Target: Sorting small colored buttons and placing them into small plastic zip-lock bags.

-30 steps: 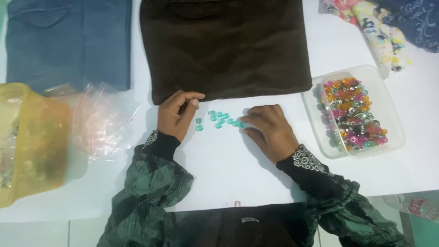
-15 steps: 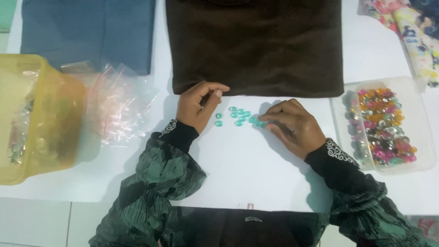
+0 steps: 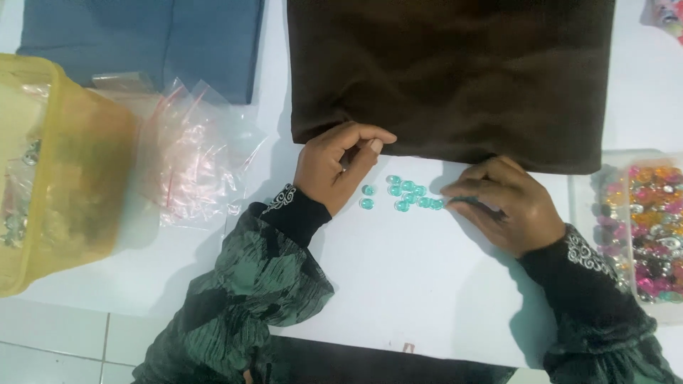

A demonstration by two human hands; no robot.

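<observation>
Several small teal beads (image 3: 409, 195) lie in a loose cluster on the white table (image 3: 398, 284), just below the edge of a dark brown cloth (image 3: 455, 78). My left hand (image 3: 333, 169) rests left of the beads, fingers curled and thumb close to the forefinger by the cloth's edge. I cannot see whether it holds anything. My right hand (image 3: 506, 205) lies to the right, its fingertips pinched together on the last bead at the right end of the cluster. Both arms wear dark green patterned sleeves.
A clear tray (image 3: 606, 165) of multicoloured beads sits at the right edge. A yellow plastic container (image 3: 67, 178) stands at the left, with crumpled clear plastic bags (image 3: 192, 163) beside it. A folded blue cloth (image 3: 149, 39) lies at the top left.
The view has shifted, so everything sits further right in frame. My left hand's fingers have curled up toward the cloth's edge. My right hand stays at the beads' right end.
</observation>
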